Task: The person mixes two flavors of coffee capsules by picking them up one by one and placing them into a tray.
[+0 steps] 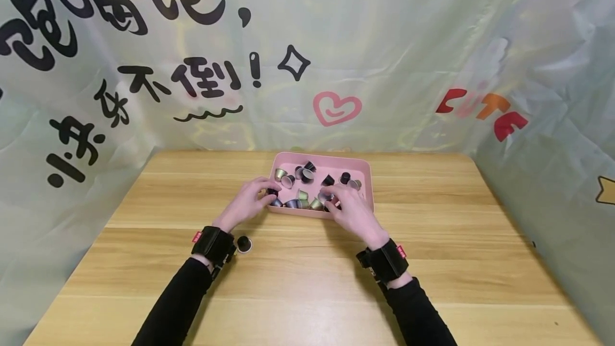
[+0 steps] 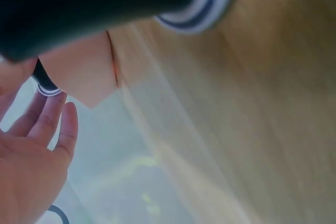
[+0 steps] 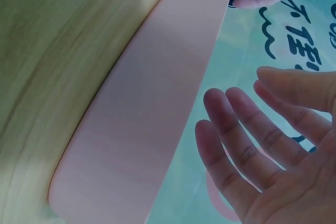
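Observation:
My left hand (image 1: 245, 203) pinches a black coffee capsule (image 2: 46, 81) between thumb and fingers, at the left end of the pink tray (image 1: 300, 212). The capsule's pale rim shows in the left wrist view. Over the tray's front right part hangs my right hand (image 1: 354, 213), its fingers loosely bent and spread in the right wrist view with nothing between them. Beneath its fingertips in the head view lie several capsules, partly hidden. Other capsules, such as a black one (image 1: 328, 180) and a green one (image 1: 316, 204), lie scattered inside the tray.
Beside my left wrist a single black capsule (image 1: 244, 244) sits on the wooden table (image 1: 298, 292); it looms large and blurred in the left wrist view. A printed cloth (image 1: 384, 57) hangs behind the table's far edge and along both sides.

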